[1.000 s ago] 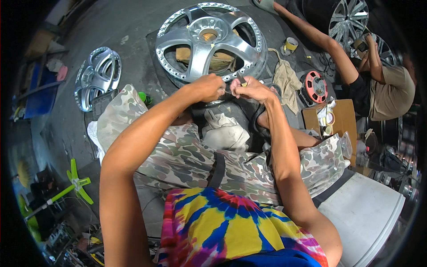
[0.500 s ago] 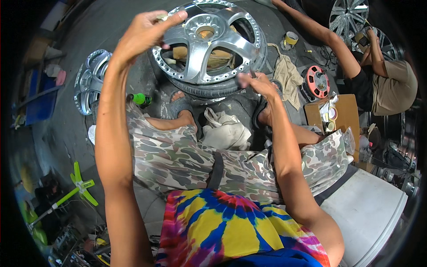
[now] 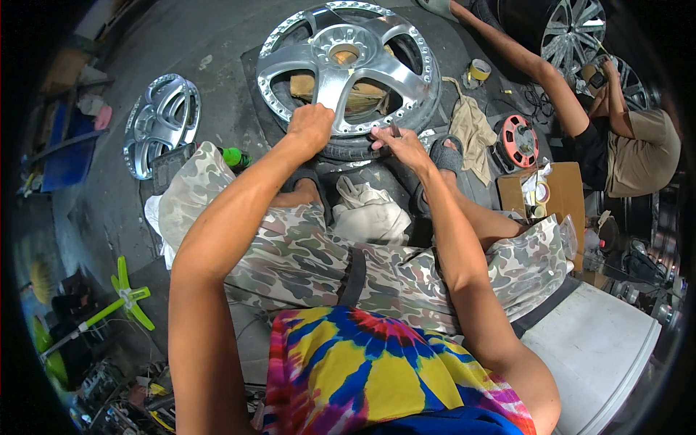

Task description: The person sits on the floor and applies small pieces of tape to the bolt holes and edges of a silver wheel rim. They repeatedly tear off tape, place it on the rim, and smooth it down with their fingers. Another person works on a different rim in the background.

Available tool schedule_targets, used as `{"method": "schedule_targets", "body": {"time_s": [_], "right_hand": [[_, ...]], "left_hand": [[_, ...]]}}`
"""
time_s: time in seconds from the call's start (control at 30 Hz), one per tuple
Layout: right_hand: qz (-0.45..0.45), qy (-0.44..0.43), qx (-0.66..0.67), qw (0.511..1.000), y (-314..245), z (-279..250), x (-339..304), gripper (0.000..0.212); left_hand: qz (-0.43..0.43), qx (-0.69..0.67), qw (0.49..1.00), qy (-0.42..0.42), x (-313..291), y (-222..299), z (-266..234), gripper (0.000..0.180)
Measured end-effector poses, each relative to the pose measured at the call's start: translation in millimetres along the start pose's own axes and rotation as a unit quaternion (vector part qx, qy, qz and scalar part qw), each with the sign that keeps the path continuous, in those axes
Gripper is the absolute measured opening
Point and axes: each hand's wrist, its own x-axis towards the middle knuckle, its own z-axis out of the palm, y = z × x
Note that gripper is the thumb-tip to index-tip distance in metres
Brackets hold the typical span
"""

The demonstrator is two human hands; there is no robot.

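Observation:
A large silver alloy wheel rim [image 3: 331, 92] with a row of holes round its edge lies face up on a black tyre [image 3: 346, 151] on the floor before me. My left hand [image 3: 310, 130] is closed and rests against the lower spoke and near edge of the rim; what its fingers hold is hidden. Just right of it, my right hand [image 3: 403, 147] is at the near right edge of the rim. A short dark stick-like piece [image 3: 395, 129] stands up between its fingers, its kind unclear. Brownish packing [image 3: 365, 101] shows through the openings between the spokes.
A second silver rim [image 3: 161, 119] stands at left near a green-capped bottle [image 3: 233, 156]. White cloth [image 3: 366, 210] lies between my feet. At right are a beige rag [image 3: 473, 134], yellow tape [image 3: 478, 71], a red reel [image 3: 519, 141] and an open cardboard box [image 3: 565, 192]. Another person [image 3: 638, 148] handles rims [image 3: 573, 32].
My left hand has come down from above the rim's upper left to its lower spoke. My right hand has shifted slightly left and down along the edge.

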Motion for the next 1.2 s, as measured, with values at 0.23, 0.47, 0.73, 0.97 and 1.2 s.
{"method": "schedule_targets", "body": {"time_s": [0.23,0.47,0.73,0.97,1.2], "right_hand": [[-0.025,0.035,0.09,0.995,22.0,10.1,4.4,0.04],[-0.028,0.037,0.138,0.989,22.2,-38.4,10.2,0.032],[-0.091,0.101,0.089,0.987,13.5,-51.7,10.0,0.033],[-0.065,0.1,0.099,0.988,17.1,-60.4,13.3,0.034],[-0.046,0.07,0.167,0.982,25.1,-47.7,13.8,0.039]], "left_hand": [[0.024,-0.056,0.987,-0.146,10.8,-3.8,-20.8,0.021],[0.096,-0.139,0.984,-0.056,23.0,-2.5,-24.0,0.027],[0.104,-0.236,0.965,-0.035,20.9,-27.3,-94.6,0.027],[0.042,-0.494,0.865,0.075,-42.2,-39.3,-205.8,0.026],[0.061,-0.5,0.772,0.387,-53.3,-89.9,-217.7,0.043]]}}
